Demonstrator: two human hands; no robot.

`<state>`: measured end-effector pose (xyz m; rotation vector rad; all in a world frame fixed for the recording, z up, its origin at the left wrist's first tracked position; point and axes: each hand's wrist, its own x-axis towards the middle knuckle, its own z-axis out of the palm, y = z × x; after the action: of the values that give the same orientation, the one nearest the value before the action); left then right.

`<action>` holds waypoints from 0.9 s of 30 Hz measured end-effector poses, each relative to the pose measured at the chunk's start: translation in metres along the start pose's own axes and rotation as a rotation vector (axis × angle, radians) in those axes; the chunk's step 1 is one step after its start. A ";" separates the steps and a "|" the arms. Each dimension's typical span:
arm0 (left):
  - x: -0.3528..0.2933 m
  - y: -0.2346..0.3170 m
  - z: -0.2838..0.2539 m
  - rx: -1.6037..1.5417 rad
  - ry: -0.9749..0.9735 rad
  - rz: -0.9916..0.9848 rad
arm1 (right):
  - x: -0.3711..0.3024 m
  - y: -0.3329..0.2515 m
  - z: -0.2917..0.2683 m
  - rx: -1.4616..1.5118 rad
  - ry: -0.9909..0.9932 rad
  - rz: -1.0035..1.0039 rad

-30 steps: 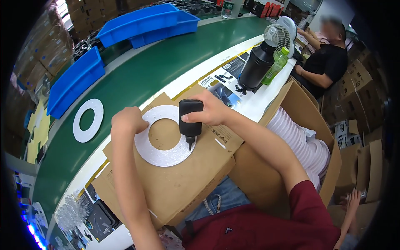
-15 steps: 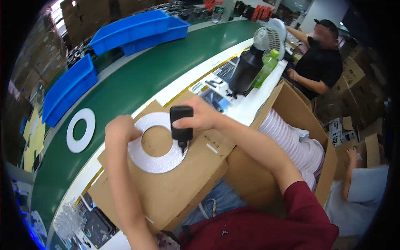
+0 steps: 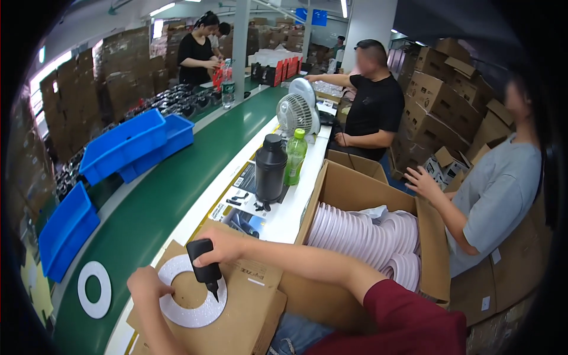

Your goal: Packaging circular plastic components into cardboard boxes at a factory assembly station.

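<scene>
While the right hand (image 3: 220,244) grips a black squeeze bottle (image 3: 207,273) with its nozzle pointing down, the left hand (image 3: 148,284) rests at the left side of a white ring (image 3: 189,318). Ring position: flat on a brown cardboard box (image 3: 236,302) at the near edge of the scene, left of centre. Right-hand grip: closed firmly round the bottle body. Left-hand grip: fingers curled at the ring's inner edge; cannot tell whether they pinch it or only steady it.

Nozzle tip is over the right part of the ring's band; contact or a slight gap cannot be told from this view. Ring face looks speckled and shiny; whether that is liquid or surface finish is uncertain.

Progress, as judged: this ring is under way, not finished, since bottle and hand are both at it. One second ring (image 3: 93,310) lies apart on the green belt (image 3: 160,201) to the left, out of both hands; whether it has been worked on is not clear. Much appears to be left: many stacked rings (image 3: 343,228) lie in an open carton (image 3: 432,248) to the right, beyond the right forearm.

Surroundings: a large dark bottle (image 3: 271,171) and a green bottle (image 3: 295,160) stand side by side farther off, with a fan (image 3: 294,115) behind them. Blue trays (image 3: 127,145) sit along the belt's far left side. A co-worker in a grey shirt (image 3: 497,195) is at the right, beyond the carton.
</scene>
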<state>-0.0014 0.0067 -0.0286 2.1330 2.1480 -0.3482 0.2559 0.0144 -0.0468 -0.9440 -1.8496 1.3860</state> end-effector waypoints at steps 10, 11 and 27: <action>0.000 -0.007 0.011 0.041 -0.007 0.155 | 0.003 0.000 0.008 0.252 0.041 0.140; -0.004 -0.004 0.005 0.034 -0.021 0.151 | 0.008 0.007 0.007 0.250 0.076 0.116; -0.016 0.021 -0.019 -0.147 -0.060 0.281 | 0.014 0.010 -0.018 0.920 0.310 0.489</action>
<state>0.0213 -0.0046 -0.0090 2.2654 1.7505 -0.2185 0.2646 0.0374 -0.0513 -1.0316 -0.6060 1.9620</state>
